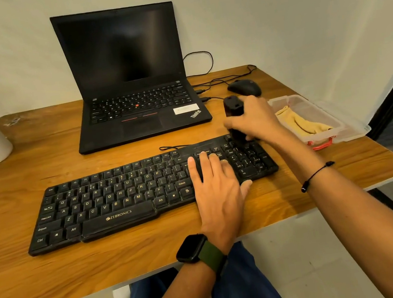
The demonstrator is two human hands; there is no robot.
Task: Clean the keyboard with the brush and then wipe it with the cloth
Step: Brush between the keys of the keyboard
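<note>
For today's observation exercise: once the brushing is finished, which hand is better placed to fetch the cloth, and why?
Right, probably. The right hand, gripping the brush, sits beside the clear box holding the yellow cloth. The left hand lies flat on the keyboard, farther away.

Probably home office: laptop (129,82), desk (14,201).

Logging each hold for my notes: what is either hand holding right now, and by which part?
The right hand grips the black brush around its middle, its lower end on the keyboard. The left hand holds nothing; it lies flat on the keys.
</note>
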